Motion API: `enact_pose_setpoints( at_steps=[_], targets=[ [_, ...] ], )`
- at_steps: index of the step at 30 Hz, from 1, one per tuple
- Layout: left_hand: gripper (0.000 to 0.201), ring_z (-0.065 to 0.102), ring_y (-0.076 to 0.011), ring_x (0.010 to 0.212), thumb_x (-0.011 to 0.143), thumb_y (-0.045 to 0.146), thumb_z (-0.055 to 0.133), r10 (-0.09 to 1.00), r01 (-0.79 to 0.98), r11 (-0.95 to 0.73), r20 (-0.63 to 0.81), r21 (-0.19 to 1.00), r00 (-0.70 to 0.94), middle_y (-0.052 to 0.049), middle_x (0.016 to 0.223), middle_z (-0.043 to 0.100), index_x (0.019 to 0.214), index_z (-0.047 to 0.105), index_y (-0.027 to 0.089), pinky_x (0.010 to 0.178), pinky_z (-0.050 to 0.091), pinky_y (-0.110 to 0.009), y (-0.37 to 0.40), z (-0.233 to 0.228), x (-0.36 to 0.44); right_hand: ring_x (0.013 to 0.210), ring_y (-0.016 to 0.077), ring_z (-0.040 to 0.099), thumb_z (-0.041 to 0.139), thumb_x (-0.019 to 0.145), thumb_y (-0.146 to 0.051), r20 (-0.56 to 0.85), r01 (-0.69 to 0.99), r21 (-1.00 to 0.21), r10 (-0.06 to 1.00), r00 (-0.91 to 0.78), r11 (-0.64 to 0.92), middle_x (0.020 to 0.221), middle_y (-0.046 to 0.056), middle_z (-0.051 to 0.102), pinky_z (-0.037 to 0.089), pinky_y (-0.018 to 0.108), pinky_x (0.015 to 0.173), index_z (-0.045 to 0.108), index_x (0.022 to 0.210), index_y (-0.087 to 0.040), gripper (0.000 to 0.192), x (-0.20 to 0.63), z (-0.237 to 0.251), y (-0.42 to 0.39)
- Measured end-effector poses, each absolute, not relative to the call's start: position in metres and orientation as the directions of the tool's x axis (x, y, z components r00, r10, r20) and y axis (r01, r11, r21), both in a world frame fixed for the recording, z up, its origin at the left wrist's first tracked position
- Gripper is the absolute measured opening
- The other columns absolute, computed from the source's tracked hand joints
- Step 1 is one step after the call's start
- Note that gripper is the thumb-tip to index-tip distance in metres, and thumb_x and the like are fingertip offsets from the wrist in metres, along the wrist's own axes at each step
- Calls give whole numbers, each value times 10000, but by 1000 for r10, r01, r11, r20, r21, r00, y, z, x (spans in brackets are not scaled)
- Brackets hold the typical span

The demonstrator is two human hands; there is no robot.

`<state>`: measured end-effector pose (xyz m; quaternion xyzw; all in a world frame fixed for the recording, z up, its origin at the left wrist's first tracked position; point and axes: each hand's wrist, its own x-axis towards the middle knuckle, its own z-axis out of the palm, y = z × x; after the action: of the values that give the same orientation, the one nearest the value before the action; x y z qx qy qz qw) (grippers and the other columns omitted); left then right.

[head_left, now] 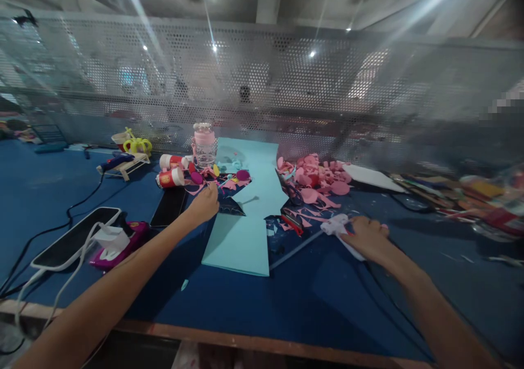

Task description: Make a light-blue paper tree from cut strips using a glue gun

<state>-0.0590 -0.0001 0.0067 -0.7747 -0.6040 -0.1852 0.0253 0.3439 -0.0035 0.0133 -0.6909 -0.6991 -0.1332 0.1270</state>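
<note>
Right hand against white corded tool

Craft workshop, by the look of it, in an industrial-type hall. Blue worktop under left hand and right hand. Between them, folded turquoise card; beyond, toward the right hand, a heap of pink cut-outs and offcuts. White corded tool at the right hand. Past both hands, a perforated metal partition closes the back; over it, bare beams and bright lights. Personal items too: white-edged phone, cable attached, left of the left hand.
</note>
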Motion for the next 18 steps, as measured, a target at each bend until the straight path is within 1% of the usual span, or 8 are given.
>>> enact_pose_setpoints(
  at_steps=[2,4,6,7,10,13,15,18],
  targets=[
    [358,525,-286,933,700,39,402,925,930,-289,318,226,210,-259,999,527,1042,455,-56,801,397,-403,4,8,-59,931,376,511,504,667,-311,397,999,-40,918,2,15,904,207,573,355,478,778,542,857,-108,281,311,30,-13],
    [325,526,-270,906,696,39,406,928,928,-282,314,244,200,-238,961,533,1008,456,-38,781,400,-400,10,9,-57,910,304,532,458,740,-351,398,969,-185,914,-81,166,884,155,588,381,412,780,515,839,-145,235,269,42,-24],
    [292,527,-262,899,686,40,409,934,926,-270,306,264,185,-209,935,537,972,455,5,771,399,-399,18,10,-54,815,239,563,406,796,-444,281,896,-346,942,-185,280,830,114,597,416,341,718,486,815,-168,288,226,44,-34],
    [282,533,-258,889,685,48,413,938,925,-260,298,277,175,-193,919,541,964,448,25,760,402,-394,22,11,-53,782,233,569,406,792,-498,216,885,-371,953,-214,283,804,114,593,421,330,697,476,792,-166,340,207,42,-37],
    [262,550,-247,875,675,77,442,950,917,-245,266,316,162,-167,898,547,936,430,64,737,408,-362,30,10,-50,883,307,553,556,656,-599,148,915,-293,959,-244,278,888,189,569,413,358,728,469,829,-123,514,167,29,-40],
    [248,558,-223,880,679,135,472,954,894,-265,234,361,189,-146,924,559,919,419,96,720,417,-309,31,8,-47,874,326,564,703,520,-547,77,909,-336,969,-234,246,937,217,563,424,361,698,435,930,-90,670,151,16,-35],
    [251,572,-188,839,713,212,477,954,873,-285,210,396,216,-104,908,582,936,406,122,675,425,-261,30,8,-45,842,296,585,730,527,-478,50,878,-422,972,-228,228,937,199,575,431,334,666,402,985,-89,684,148,10,-30],
    [237,576,-174,800,776,289,426,958,869,-269,209,415,197,-85,886,589,952,399,133,660,428,-253,30,9,-44,839,259,595,692,607,-431,98,836,-489,968,-233,251,932,160,592,424,304,655,385,1014,-111,602,150,9,-26]
  ],
)
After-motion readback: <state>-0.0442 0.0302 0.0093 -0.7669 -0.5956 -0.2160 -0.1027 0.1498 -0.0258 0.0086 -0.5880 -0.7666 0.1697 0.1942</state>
